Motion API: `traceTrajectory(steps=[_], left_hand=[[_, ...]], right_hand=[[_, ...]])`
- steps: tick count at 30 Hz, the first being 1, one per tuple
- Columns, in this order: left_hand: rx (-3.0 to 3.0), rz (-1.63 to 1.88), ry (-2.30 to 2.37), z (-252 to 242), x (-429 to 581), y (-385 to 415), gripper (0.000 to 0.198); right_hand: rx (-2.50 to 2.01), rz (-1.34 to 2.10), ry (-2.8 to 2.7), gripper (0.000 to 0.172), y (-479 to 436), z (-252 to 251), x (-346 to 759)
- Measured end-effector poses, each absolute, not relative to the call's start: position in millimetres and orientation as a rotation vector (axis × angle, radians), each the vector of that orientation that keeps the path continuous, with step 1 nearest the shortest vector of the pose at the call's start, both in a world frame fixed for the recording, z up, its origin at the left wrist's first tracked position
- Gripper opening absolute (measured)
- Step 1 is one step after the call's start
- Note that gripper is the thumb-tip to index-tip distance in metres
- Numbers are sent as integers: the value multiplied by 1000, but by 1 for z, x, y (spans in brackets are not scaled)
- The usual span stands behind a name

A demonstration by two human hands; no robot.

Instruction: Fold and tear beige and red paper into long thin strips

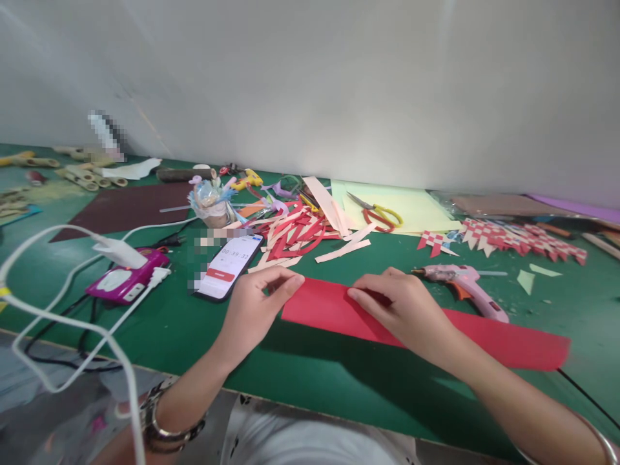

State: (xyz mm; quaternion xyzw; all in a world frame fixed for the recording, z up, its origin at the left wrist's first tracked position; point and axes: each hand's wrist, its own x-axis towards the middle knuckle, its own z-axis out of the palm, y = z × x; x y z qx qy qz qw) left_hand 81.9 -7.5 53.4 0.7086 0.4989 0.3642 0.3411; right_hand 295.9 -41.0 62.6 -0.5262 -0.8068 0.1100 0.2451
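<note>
A long red paper sheet (504,339) stretches from the middle to the right, above the table's front part. My left hand (261,300) pinches its left end between thumb and fingers. My right hand (397,303) grips its upper edge a little further right, and my forearm crosses over the sheet. Just behind the right hand lies a pink glue gun (467,284). Red and pale paper strips (300,229) are heaped behind both hands. A phone (230,266) showing a timer lies left of my left hand.
On the green table (194,345) are a purple power strip (128,284) with looping white cables at left, scissors (378,212) on pale green paper (416,210), woven red-and-white pieces (523,242) at right, and a jar (212,203) at back. Bamboo pieces (84,175) lie far left.
</note>
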Motion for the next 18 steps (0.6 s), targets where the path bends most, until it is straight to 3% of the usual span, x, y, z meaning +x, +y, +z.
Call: traceTrajectory(steps=[8, 18], left_hand=[[1813, 931, 1354, 59, 78, -9, 30], [1967, 948, 1337, 63, 68, -7, 23]], right_hand=[[-1431, 326, -2186, 23, -43, 65, 308], [-1227, 7, -2253, 22, -44, 67, 308]])
